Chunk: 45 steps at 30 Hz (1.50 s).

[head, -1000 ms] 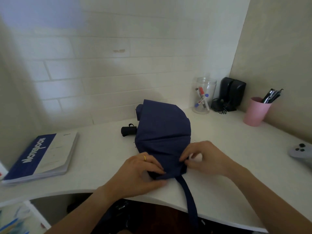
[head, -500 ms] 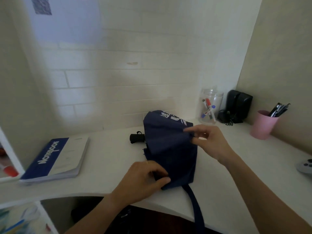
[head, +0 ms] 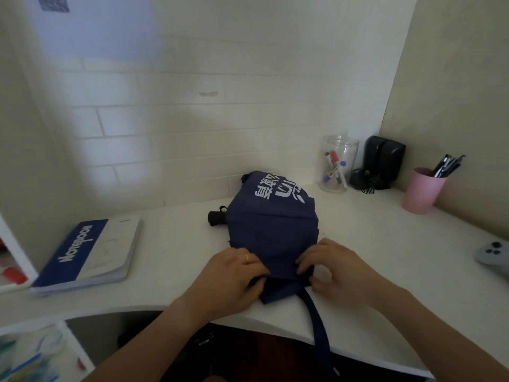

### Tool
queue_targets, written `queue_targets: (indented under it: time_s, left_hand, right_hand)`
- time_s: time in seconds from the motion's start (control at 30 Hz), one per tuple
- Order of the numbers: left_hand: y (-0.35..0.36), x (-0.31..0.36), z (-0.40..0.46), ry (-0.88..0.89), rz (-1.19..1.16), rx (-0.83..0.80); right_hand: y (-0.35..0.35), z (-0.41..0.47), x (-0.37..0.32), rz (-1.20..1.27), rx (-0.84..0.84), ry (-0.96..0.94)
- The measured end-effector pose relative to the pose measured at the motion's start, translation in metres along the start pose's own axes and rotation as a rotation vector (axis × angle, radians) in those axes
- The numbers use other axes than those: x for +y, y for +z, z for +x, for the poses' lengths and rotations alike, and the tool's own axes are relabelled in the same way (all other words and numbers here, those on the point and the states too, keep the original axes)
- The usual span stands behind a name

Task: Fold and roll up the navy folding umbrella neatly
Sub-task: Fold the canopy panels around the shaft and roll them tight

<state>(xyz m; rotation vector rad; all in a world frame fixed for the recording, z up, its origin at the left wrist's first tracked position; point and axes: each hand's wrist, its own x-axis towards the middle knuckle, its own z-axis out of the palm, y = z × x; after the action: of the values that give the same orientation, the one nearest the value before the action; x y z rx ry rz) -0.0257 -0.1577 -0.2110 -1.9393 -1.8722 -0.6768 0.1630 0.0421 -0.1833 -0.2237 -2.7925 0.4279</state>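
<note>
White corner worktop (head: 170,260) carries the navy folding umbrella (head: 272,227), its long axis running away from the person; left hand (head: 231,277) and right hand (head: 336,271) pinch its near hem, equally close.

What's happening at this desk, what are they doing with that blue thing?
A person is folding up a navy folding umbrella on a white desk. The left hand and right hand both pinch the fabric at its near end. The canopy is bunched and loose, not yet rolled. Its strap hangs over the desk's edge, and the black handle pokes out to the left.
</note>
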Motion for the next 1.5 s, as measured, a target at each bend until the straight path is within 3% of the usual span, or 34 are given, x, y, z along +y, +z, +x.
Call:
queue_targets:
  time_s: [0.07,0.2,0.3,0.4,0.5,0.57,0.67,0.8,0.93,1.0,1.1,1.17,1.27,1.3,1.43,1.5]
  left_hand:
    - [-0.001,0.003,-0.004,-0.024,-0.011,-0.035]
    - [-0.008,0.005,-0.001,-0.101,-0.105,-0.094]
    - [-0.011,0.006,0.009,-0.135,-0.146,-0.083]
    - [-0.016,-0.009,0.028,-0.2,0.018,0.16]
    - [-0.016,-0.037,0.05,-0.244,0.279,0.06]
    - [-0.013,-0.046,0.058,-0.245,0.307,-0.004]
    - [-0.011,-0.046,0.053,-0.163,0.272,0.19]
    - [-0.016,-0.033,0.036,-0.003,0.255,0.325]
    - [-0.018,-0.029,0.007,0.048,0.148,0.129]
    - [-0.017,-0.024,-0.008,-0.006,0.045,-0.006]
    - [-0.015,-0.017,-0.017,-0.106,-0.086,-0.082]
    - [-0.014,-0.017,-0.017,-0.111,-0.099,-0.092]
    - [-0.014,-0.017,-0.014,-0.078,-0.088,-0.1]
    - [-0.015,-0.017,-0.015,-0.074,-0.085,-0.097]
    - [-0.014,-0.015,-0.017,-0.053,-0.088,-0.077]
    - [-0.013,-0.014,-0.018,-0.056,-0.083,-0.043]
  right_hand:
    - [-0.006,0.004,-0.002,0.096,0.027,0.031]
    - [-0.01,0.035,0.0,0.06,0.472,0.072]
    - [-0.005,0.049,0.0,-0.064,0.341,0.07]
    - [0.002,0.053,0.003,-0.141,0.269,0.093]
    - [0.003,0.058,0.003,-0.17,0.297,0.057]
    - [0.002,0.059,0.006,-0.209,0.355,0.052]
    - [-0.003,0.057,0.008,-0.213,0.416,0.118]
    - [-0.004,0.042,0.008,-0.223,0.46,-0.034]
    - [0.003,0.015,0.003,-0.232,0.332,-0.162]
    - [0.008,0.006,0.0,-0.177,0.217,-0.126]
    - [0.012,0.001,-0.001,-0.106,0.07,-0.029]
    - [0.003,0.008,-0.002,0.033,0.183,0.055]
    - [-0.018,0.036,0.005,0.017,0.558,0.201]
    - [-0.026,0.049,0.005,-0.014,0.564,0.245]
    - [-0.044,0.099,-0.001,0.191,0.258,0.308]
    - [-0.046,0.107,-0.01,0.146,0.287,0.219]
